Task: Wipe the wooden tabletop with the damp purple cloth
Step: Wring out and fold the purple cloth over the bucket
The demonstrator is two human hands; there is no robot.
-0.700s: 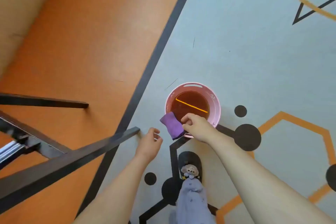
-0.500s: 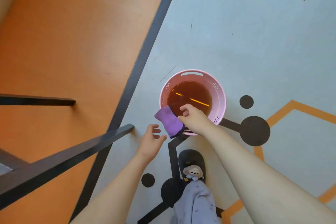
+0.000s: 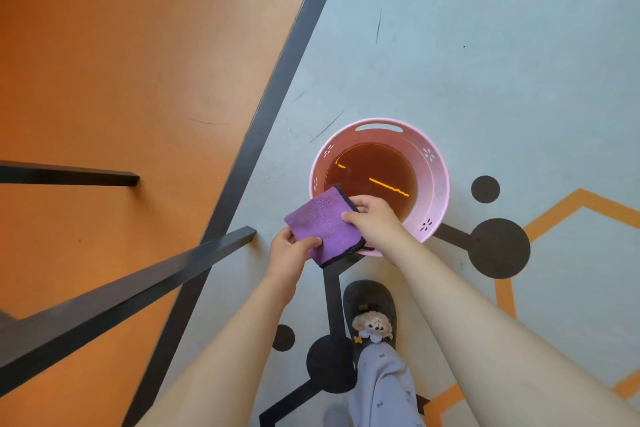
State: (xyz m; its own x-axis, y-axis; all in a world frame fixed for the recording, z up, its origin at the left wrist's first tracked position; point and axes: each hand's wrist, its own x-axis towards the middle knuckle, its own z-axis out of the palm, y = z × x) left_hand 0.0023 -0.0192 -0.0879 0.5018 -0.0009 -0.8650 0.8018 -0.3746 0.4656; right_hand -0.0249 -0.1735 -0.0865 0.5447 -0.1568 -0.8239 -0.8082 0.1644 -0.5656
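1. Trouser leg, pale grey with a small print, at the lower edge of the view.
2. Dark slipper on the floor just beyond it, with a plush animal charm on its top.
3. Two bare forearms, reaching forward from the lower edge.
4. Left hand: grip clamped on the near left corner of the purple cloth, thumb on top, fingers beneath.
5. Right hand: grip clamped on the cloth's right edge, thumb on top, fingers curled round the far corner.
6. Purple cloth: folded into a flat rectangle with dark edging, held between the two grips. It sits across the near left rim of the basin, its lower corner hanging free below the right wrist. Whether it touches the rim cannot be told.
7. Pink basin: round, standing on the floor, with a slot handle on the far side and brown water inside.
8. Black bar, slanting in from the left and ending near the left hand; a second black bar farther left.
9. Floor: pale blue-grey with black dots and orange lines; beyond a black stripe, an orange area.
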